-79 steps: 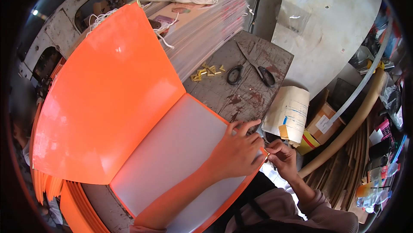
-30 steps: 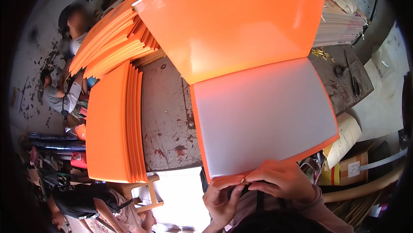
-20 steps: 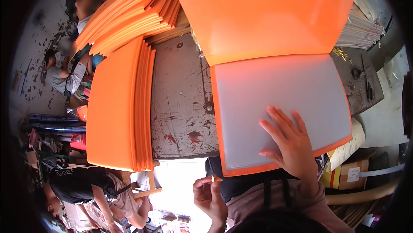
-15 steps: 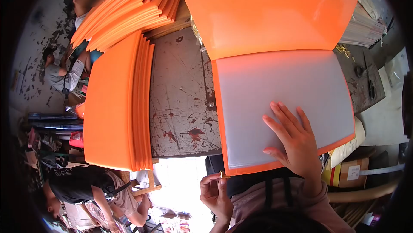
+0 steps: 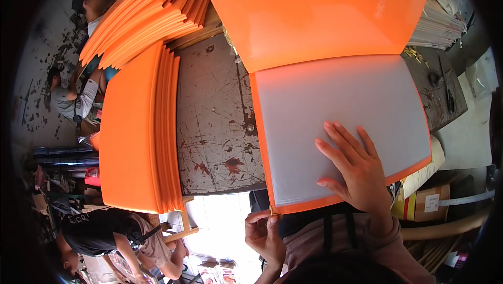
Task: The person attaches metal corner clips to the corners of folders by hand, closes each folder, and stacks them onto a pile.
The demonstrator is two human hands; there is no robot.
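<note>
An orange folder (image 5: 319, 16) lies open on the worn grey table (image 5: 215, 121), its cover raised toward the back and clear sheets (image 5: 293, 126) on its near side. My right hand (image 5: 359, 171) rests on these sheets with its fingers spread. At the folder's near left corner, my left hand (image 5: 266, 234) pinches a small gold metal corner piece (image 5: 274, 212), which touches the corner. More gold pieces (image 5: 415, 56) and black-handled scissors (image 5: 449, 98) are on the table to the right.
Stacks of orange folders (image 5: 131, 132) stand on the left. Plastic-wrapped bundles (image 5: 437, 24) are at the back right. A cardboard box (image 5: 435, 204) and a tan tube (image 5: 445, 230) sit at the lower right. Several people are on the left, one in a black shirt (image 5: 94, 231) near a wooden stool (image 5: 186, 226).
Since the earliest frame, the view has swung left and my right hand has settled on the sheets. My left hand has brought the gold piece up to the near left corner.
</note>
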